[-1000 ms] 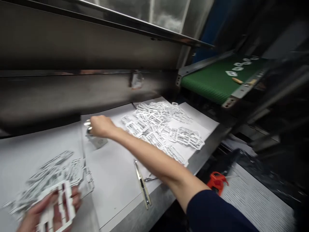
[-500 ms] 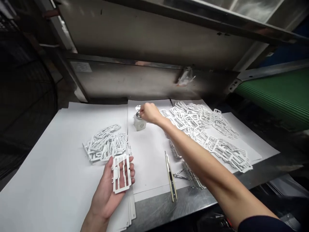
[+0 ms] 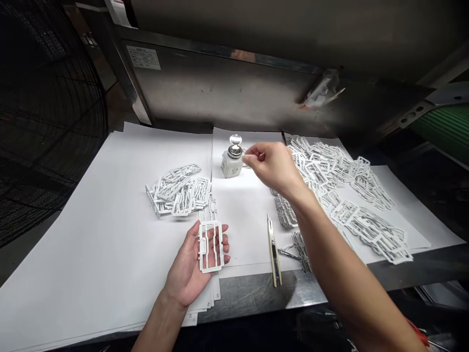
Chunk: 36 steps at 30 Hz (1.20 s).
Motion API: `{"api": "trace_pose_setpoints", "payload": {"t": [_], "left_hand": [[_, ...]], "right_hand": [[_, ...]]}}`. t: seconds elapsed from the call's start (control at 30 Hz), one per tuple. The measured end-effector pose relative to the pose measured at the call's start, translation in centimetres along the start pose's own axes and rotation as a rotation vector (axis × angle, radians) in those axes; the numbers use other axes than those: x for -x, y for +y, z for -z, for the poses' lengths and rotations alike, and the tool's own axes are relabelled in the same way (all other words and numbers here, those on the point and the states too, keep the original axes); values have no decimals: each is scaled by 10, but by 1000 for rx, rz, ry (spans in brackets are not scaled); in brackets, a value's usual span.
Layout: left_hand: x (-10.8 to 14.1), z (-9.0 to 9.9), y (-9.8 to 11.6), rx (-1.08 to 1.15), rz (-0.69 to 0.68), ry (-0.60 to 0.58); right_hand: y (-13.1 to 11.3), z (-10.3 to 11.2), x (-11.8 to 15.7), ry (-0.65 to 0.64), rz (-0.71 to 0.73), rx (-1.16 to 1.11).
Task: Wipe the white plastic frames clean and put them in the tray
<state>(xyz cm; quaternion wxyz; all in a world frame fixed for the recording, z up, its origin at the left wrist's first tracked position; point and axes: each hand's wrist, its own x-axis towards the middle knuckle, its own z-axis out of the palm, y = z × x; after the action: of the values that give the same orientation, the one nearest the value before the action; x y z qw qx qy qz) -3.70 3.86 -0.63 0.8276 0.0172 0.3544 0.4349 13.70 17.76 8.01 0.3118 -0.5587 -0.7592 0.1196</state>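
Note:
My left hand is palm up, its fingers curled behind a white plastic frame with slotted openings and thin bars. My right hand hovers just right of a small white pump bottle, fingers pinched together. Something small and pale may be at its fingertips, too blurred to name. The bottle's metal lid is flipped up. Behind my left hand lies a small pile of similar frames. A larger heap of frames spreads beyond and beside my right forearm.
A utility knife lies near the front edge, with a metal tool beside it, partly hidden. White paper sheets cover the metal bench. A plastic bag hangs on the back panel; a fan cage stands at left.
My right hand has moved off the bottle top to its right, still pinched. My left hand keeps the frame on its palm. The whole view has shifted and tilted downward.

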Motion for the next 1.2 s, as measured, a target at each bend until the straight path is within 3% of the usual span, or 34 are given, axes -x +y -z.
{"api": "trace_pose_setpoints", "payload": {"t": [0.2,0.4,0.6,0.83,0.97,1.2], "left_hand": [[2,-1,-6,-11,26,-5],[1,-5,-12,-55,24,53],[1,-13,-20,-140,-41,130],[0,-26,-25,-117,-165,190],[0,-29,-25,-119,-137,202],[2,-30,-28,-158,-31,126]], "right_hand": [[-6,-6,76,-83,-154,-329],[-3,-15,119,-146,-228,-468],[-5,-20,133,-192,-134,-395],[-13,-21,149,-340,-78,-307],[-15,-14,161,-392,-76,-332],[-10,-3,148,-224,-101,-324]]}}
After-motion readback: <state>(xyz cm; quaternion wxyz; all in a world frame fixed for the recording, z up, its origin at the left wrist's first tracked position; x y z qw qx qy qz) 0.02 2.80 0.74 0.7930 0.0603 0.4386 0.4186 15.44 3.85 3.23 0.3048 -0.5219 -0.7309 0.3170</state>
